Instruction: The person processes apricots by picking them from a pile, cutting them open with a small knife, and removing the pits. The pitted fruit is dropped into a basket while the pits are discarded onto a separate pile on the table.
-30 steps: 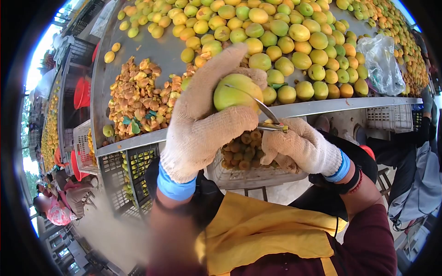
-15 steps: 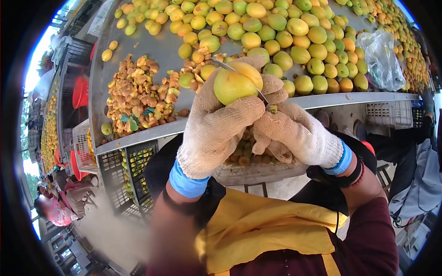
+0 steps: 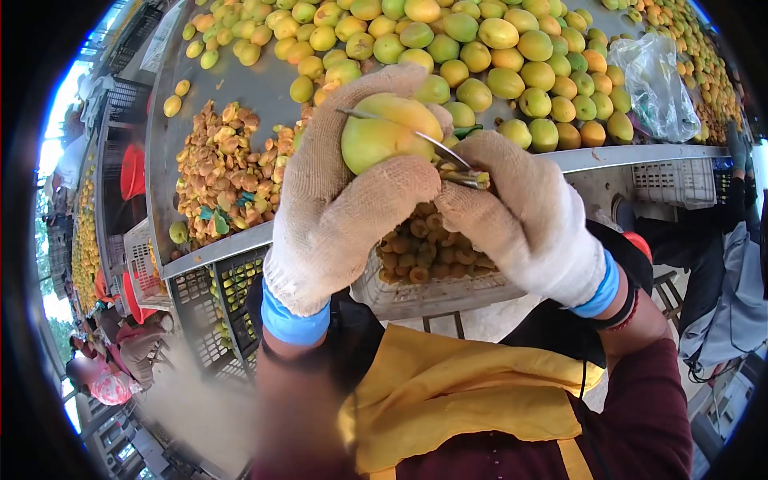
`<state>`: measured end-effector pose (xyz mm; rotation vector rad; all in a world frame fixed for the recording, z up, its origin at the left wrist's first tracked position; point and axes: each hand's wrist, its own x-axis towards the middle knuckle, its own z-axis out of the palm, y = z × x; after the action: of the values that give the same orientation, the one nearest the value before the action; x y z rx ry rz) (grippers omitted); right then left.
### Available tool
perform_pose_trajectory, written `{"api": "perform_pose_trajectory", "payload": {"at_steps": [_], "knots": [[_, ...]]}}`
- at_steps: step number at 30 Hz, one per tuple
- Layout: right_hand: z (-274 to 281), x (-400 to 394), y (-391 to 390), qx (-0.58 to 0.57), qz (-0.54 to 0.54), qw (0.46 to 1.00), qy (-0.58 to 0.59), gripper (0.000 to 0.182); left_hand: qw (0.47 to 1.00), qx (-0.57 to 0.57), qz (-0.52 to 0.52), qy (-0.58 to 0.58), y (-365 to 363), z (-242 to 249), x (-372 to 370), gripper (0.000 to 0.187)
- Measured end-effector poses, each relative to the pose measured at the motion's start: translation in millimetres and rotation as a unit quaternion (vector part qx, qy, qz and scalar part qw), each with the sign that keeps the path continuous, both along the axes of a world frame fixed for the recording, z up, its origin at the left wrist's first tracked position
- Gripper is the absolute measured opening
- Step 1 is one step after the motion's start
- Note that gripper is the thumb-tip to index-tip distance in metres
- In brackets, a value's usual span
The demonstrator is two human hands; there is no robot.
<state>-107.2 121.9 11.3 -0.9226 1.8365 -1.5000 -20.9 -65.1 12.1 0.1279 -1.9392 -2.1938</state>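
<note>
My left hand (image 3: 344, 200), in a knitted glove, is wrapped round a yellow-green fruit (image 3: 384, 136) above the table's front edge. My right hand (image 3: 516, 216), gloved too, is closed on a knife (image 3: 440, 146) at the right of the fruit. The thin blade reaches across the fruit, and part of the knife is hidden by the fruit and fingers. Below both hands, a crate (image 3: 416, 300) holds several small brownish-orange pieces. A heap of cut brown-yellow scraps (image 3: 228, 160) lies on the metal table (image 3: 212, 254) to the left of my left hand.
Many green, yellow and orange fruits (image 3: 500, 34) cover the back of the table. A clear plastic bag (image 3: 656, 88) lies at the right. Dark crates (image 3: 196, 300) stand below the table's left end. Another person (image 3: 112, 376) sits at the far left.
Both hands have moved apart slightly, the left one leftward with the fruit. More of the knife's right end and of the crate below shows now.
</note>
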Motion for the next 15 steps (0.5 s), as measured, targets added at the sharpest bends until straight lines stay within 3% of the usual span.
{"api": "perform_pose_trajectory", "payload": {"at_steps": [2, 4, 6, 8, 10, 11, 12, 14, 15], "knots": [[-9, 5, -1, 0.025, -0.033, 0.970, 0.237, 0.040, 1.000, 0.013, 0.000, -0.016, 4, 3, 1, 0.080], [-10, 10, -8, 0.002, -0.023, 0.979, 0.201, 0.041, 0.999, 0.028, 0.000, -0.034, 11, -2, 1, 0.078], [-8, 8, -13, 0.008, -0.033, 0.989, 0.143, 0.046, 0.984, 0.174, 0.021, -0.011, 20, -14, -1, 0.067], [-19, 1, -18, -0.027, -0.022, 0.990, 0.134, 0.053, 0.986, 0.160, 0.038, -0.004, 21, -18, -3, 0.062], [-22, 1, -19, -0.037, -0.020, 0.986, 0.162, 0.055, 0.969, 0.226, 0.090, -0.048, 21, -19, -4, 0.042], [-16, 2, -18, 0.021, -0.011, 0.995, 0.096, 0.042, 0.965, 0.252, 0.064, -0.026, 21, -20, -6, 0.041], [-17, 5, -17, 0.022, -0.010, 0.995, 0.094, 0.042, 0.965, 0.253, 0.065, -0.027, 20, -23, -5, 0.041], [-20, 9, -15, -0.014, -0.012, 0.998, 0.061, 0.045, 0.978, 0.206, 0.006, -0.011, 14, -28, -3, 0.065], [-23, 9, -12, -0.012, -0.012, 0.998, 0.060, 0.045, 0.987, 0.161, 0.006, -0.018, 13, -27, -3, 0.069]]}}
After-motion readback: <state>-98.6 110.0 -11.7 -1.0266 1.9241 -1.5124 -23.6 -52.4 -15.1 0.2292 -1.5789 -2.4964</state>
